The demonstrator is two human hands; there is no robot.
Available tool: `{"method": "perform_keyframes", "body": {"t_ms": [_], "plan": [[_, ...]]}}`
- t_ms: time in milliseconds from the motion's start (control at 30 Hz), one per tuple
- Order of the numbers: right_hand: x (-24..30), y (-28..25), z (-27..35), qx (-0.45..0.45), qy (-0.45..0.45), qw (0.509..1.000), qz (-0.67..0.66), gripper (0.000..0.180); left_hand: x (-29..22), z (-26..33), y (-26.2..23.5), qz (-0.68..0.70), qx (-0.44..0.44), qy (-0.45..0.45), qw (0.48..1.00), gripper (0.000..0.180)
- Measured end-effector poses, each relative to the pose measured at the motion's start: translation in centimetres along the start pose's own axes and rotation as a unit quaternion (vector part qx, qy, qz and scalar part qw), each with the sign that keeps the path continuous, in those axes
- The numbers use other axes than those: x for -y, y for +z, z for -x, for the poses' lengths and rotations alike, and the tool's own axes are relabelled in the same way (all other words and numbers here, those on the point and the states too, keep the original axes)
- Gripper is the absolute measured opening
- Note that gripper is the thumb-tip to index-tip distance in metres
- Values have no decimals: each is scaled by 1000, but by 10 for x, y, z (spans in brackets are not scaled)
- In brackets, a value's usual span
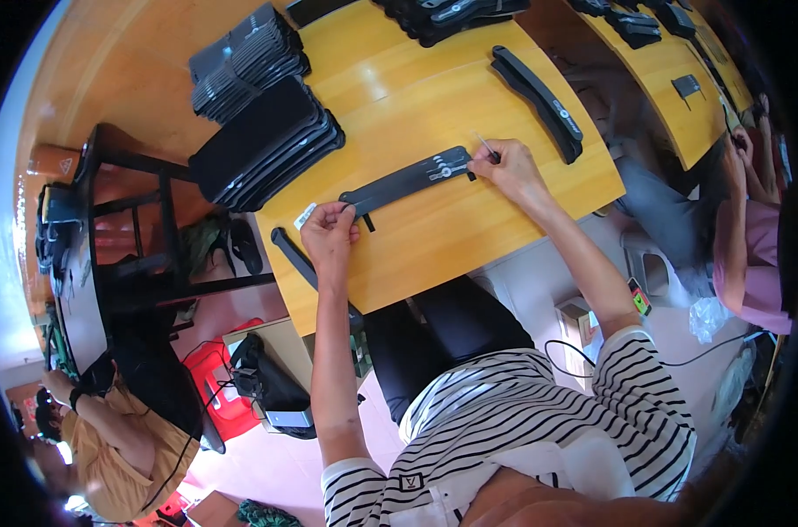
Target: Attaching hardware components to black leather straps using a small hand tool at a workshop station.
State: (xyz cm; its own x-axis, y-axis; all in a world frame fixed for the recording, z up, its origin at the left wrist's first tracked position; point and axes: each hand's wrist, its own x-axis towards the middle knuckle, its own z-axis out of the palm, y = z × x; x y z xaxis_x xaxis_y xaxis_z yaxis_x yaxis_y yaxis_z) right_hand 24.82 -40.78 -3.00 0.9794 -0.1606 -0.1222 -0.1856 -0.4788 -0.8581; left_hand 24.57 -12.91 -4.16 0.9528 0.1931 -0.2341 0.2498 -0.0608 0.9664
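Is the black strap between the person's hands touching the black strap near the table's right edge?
Apart. The head view shows bare yellow tabletop between the middle strap and the right-edge strap.

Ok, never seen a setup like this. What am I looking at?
No machine here: these are a person's bare hands. The one picture comes from a wide fisheye camera on their head, looking down, so straight edges bend near the rim. The left hand pinches one end of a black strip. The right hand, at the other end, holds a small thin tool, too small to identify. The yellow table also bears black stacks and more dark strips.
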Motion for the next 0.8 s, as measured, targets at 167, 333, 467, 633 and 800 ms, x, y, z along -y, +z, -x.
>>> {"method": "perform_keyframes", "body": {"t_ms": [167, 333, 467, 633, 800], "plan": [[-1, -1, -1, -1, 9, 1000, 17, 15, -1, 1, 3, 3, 2, 12, 1000, 7], [-10, 7, -3, -20, -30, 999, 8, 14, -1, 2, 0, 11, 2, 11, 1000, 7], [-7, 8, -2, -20, -18, 1000, 15, 14, 1, 1, -1, -3, 2, 3, 1000, 6], [2, 3, 0, -21, -5, 999, 49, 15, -1, 2, 1, -10, 4, -2, 1000, 7], [5, 1, -1, -18, 5, 999, 50, 15, 0, 1, 1, -15, 4, -6, 1000, 7]]}}
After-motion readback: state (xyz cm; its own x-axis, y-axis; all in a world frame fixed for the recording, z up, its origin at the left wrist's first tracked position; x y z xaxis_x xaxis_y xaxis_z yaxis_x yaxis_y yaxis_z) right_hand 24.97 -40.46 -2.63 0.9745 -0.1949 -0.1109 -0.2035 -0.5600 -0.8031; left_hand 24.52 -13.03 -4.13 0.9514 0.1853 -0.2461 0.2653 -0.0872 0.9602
